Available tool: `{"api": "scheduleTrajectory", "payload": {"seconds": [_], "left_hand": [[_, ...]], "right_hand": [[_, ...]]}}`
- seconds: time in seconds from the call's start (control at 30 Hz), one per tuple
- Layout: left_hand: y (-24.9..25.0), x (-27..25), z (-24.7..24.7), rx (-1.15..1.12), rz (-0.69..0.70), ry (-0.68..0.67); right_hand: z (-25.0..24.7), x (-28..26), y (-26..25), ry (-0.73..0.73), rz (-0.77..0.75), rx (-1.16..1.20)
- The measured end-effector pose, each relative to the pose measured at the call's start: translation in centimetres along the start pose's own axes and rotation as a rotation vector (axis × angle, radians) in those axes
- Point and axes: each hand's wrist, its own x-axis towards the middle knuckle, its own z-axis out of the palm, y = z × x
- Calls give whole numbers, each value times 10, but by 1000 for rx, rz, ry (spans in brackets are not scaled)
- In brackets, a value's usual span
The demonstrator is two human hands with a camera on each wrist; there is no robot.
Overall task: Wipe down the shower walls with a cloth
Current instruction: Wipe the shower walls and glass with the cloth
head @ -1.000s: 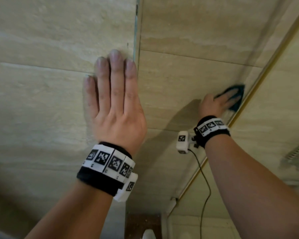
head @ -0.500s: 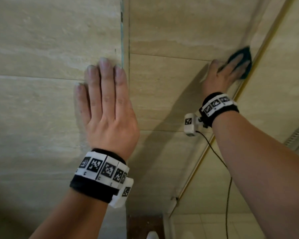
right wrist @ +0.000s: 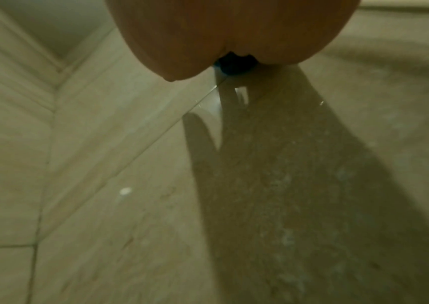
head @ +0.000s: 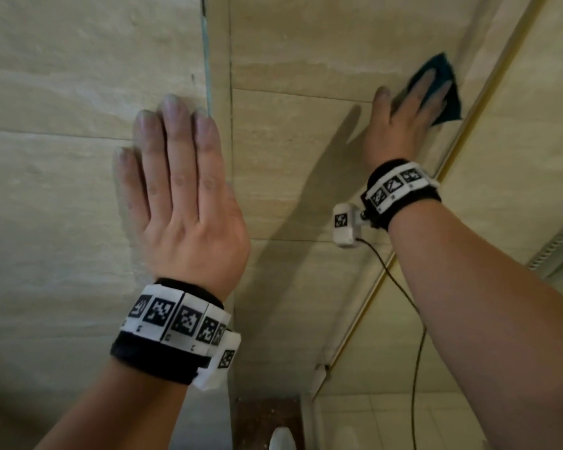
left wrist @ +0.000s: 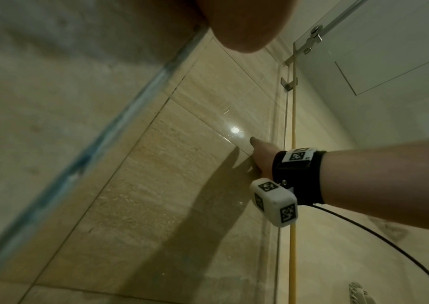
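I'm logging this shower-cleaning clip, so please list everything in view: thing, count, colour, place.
cloth: one, dark teal, flat on the wall tile near the right corner, under the right hand
wall tiles: several, beige stone look, filling most of the view
glass panel edge: one, blue-green, running upward beside the left hand
corner strip: one, yellowish, just right of the cloth
cable: one, black, hanging from the right wrist camera
wrist bands: two, black with white marker squares, one per wrist
left hand: flat on the wall, fingers straight
right hand: fingers extended, pressing the cloth to the tile
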Motion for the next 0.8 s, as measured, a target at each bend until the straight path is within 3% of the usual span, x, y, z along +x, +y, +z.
{"api": "scheduleTrajectory", "payload": {"seconds": [0.1, 0.2, 0.3, 0.5, 0.7, 0.8], "left_hand": [[2, 0, -1, -6, -14, -14], [4, -1, -1, -6, -28, -20], [4, -1, -2, -27, -36, -21], [7, 1, -4, -93, -65, -14], [3, -1, -3, -54, -26, -3], [3, -1, -3, -53, -20, 6]], "right_hand": [[10, -9, 1, -16, -88, -127], [39, -71, 1, -245, -306, -212], [67, -128, -5, -386, -533, -316], [99, -149, -19, -474, -717, -373], [79, -176, 44, -656, -787, -547], [72, -157, 40, -632, -836, -563]]}}
